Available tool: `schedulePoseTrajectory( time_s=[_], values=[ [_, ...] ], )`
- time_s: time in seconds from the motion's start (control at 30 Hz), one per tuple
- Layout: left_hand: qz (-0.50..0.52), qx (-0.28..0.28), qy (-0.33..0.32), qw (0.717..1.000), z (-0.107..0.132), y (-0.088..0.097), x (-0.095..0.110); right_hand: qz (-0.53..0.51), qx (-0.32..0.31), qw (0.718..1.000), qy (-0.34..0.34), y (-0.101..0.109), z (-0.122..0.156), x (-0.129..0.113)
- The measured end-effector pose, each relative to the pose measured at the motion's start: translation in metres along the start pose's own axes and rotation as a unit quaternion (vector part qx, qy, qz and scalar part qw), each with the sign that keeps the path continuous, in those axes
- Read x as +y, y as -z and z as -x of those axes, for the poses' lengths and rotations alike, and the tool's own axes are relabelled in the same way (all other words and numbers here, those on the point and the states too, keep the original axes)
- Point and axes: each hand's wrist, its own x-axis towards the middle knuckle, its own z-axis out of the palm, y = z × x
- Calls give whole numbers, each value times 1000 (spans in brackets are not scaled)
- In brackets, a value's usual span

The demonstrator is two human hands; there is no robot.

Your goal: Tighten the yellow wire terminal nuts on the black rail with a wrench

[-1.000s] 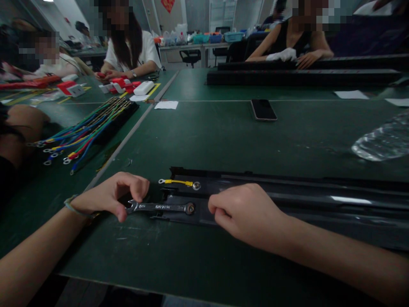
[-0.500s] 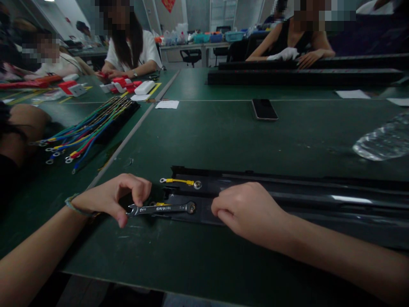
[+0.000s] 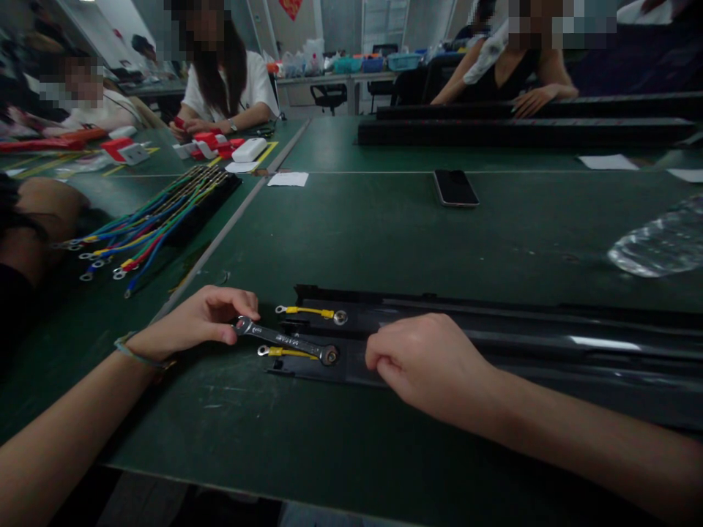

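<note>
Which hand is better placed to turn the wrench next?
Probably the left hand: it is at one end of the wrench. The right hand is curled beyond the other end, apart from it.

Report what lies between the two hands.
In the head view, the wrench lies between the left hand and right hand, partly hiding the near yellow wire; the far yellow wire and the end of the black rail show there too.

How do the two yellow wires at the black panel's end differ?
The far yellow wire lies uncovered; the near yellow wire runs partly beneath the combination wrench. The near yellow wire reaches farther left than the far yellow wire. Both have a silver ring terminal at left.
</note>
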Motion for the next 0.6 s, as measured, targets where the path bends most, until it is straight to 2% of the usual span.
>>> schedulePoseTrajectory(
  time_s=[0.17,0.3,0.47,0.6],
  values=[
    [-36,44,15,998,-1,0,-1,-1,5,1000,-2,-1,1,0],
    [-57,58,20,996,-2,-2,3,-2,14,1000,-2,-1,0,0],
    [-66,60,24,996,-2,-1,3,-10,16,1000,-7,0,0,-1],
    [-43,25,19,999,0,3,-1,-11,16,1000,-11,0,2,-1]
  ],
)
